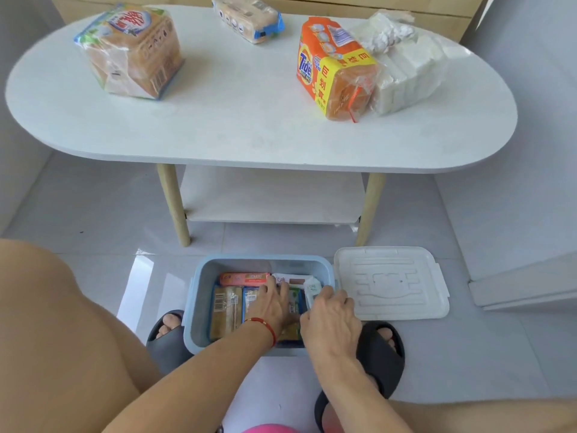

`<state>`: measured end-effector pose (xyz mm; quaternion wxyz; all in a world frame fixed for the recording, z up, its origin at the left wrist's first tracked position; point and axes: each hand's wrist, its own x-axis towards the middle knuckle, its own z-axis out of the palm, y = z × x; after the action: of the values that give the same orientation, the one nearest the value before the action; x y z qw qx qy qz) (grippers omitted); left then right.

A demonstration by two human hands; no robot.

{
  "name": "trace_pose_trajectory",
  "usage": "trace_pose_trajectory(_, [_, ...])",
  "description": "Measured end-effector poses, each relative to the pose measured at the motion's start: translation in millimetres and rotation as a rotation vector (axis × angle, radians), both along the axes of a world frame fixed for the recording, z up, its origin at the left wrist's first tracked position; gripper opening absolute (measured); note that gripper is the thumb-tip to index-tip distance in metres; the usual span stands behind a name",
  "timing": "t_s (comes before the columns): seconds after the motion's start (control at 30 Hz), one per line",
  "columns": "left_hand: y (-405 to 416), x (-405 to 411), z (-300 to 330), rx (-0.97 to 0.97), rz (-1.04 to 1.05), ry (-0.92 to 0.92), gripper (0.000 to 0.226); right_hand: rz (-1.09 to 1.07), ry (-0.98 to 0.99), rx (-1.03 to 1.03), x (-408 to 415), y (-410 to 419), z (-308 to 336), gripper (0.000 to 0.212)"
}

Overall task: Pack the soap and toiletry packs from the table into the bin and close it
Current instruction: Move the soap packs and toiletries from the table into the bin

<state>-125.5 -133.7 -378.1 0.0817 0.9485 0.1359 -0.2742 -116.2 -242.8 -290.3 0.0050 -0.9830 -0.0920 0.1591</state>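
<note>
A light blue bin point(199, 285) stands open on the floor below the table, with several soap packs lying inside. Both of my hands are down in it. My left hand point(271, 303) rests flat on the packs in the middle, fingers spread. My right hand point(331, 320) is closed on a small white and green pack point(312, 290) at the bin's right side. On the white oval table point(249, 120) lie a large brown soap pack point(131, 51), a blue-ended pack point(249, 18), an orange Tide pack point(334, 70) and a white bar pack point(409, 70).
The bin's white lid point(390, 282) lies flat on the floor right of the bin. My feet in dark slippers point(381, 354) flank the bin. The table has wooden legs point(175, 204) and a lower shelf point(271, 195). Grey floor tiles lie all around.
</note>
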Motion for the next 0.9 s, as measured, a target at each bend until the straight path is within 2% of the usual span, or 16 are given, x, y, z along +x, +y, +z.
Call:
trace_pose_trajectory(0.1, [0,-4,1,-0.021,-0.086,0.031,0.038,0.034,0.001,-0.008,-4,5,-12,0.034])
trace_pose_trajectory(0.13, [-1,-5,3,-0.055,-0.083,0.054,0.034,0.03,-0.011,0.008,-6,5,-14,0.036])
trace_pose_trajectory(0.2, [-1,-6,2,-0.104,-0.032,0.047,0.039,0.013,-0.027,0.054,-8,4,-16,0.045])
trace_pose_trajectory(0.3, [1,-13,2,-0.29,0.106,0.005,0.076,0.016,0.0,0.106,-8,2,-17,0.053])
trace_pose_trajectory(0.37, [1,-17,3,-0.331,0.144,-0.021,0.085,0.012,0.018,0.117,-7,1,-15,0.053])
trace_pose_trajectory(0.5, [3,-17,6,-0.079,-0.098,-0.125,0.088,0.022,0.028,0.098,-7,1,-15,0.056])
trace_pose_trajectory(0.6, [5,-17,7,-0.083,-0.274,-0.24,0.066,0.004,0.018,0.086,-7,-1,-11,0.056])
trace_pose_trajectory(0.7, [10,-14,4,-0.126,-0.429,-0.14,0.059,-0.055,-0.039,0.072,-3,-8,-5,0.05])
trace_pose_trajectory(0.8, [27,-16,0,-0.053,-0.557,-0.038,0.064,-0.06,-0.061,0.082,-4,-11,-4,0.044])
trace_pose_trajectory(0.9, [43,-19,4,-0.01,-0.61,0.021,0.06,-0.025,-0.055,0.11,-10,-9,-12,0.045])
